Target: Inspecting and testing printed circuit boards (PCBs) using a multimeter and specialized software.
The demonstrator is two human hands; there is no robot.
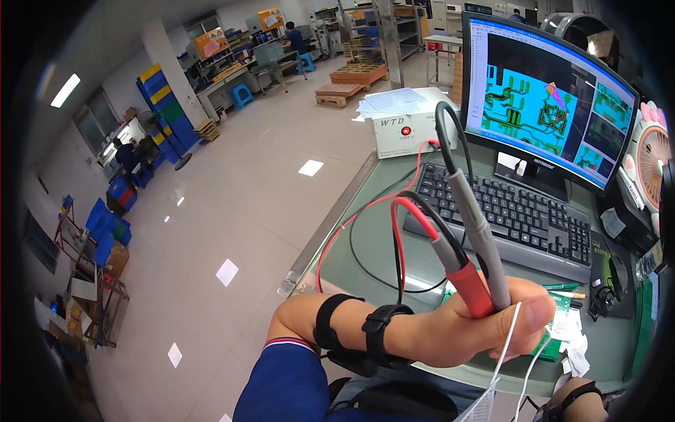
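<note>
My left hand (503, 327) is closed around two test probes, held upright side by side over the desk. One is a red test probe (472, 290) with a grey collar; the other is a grey test probe (479, 228) with a thick black cable looping over its top. Under and beyond the hand lies a green circuit board (560, 308), mostly covered by it, with torn white paper strips (576, 352) beside it. At the lower right edge only the wrist of my right hand (585, 406) shows, with a black band; its fingers are hidden.
Behind the probes is a black keyboard (513, 214), below a curved monitor (548, 98) showing a coloured board layout. A white box (408, 137) with a red button carries papers. A mouse (617, 278) and a pink-white fan (647, 165) stand right. Thin white cords (508, 344) hang before my hand.
</note>
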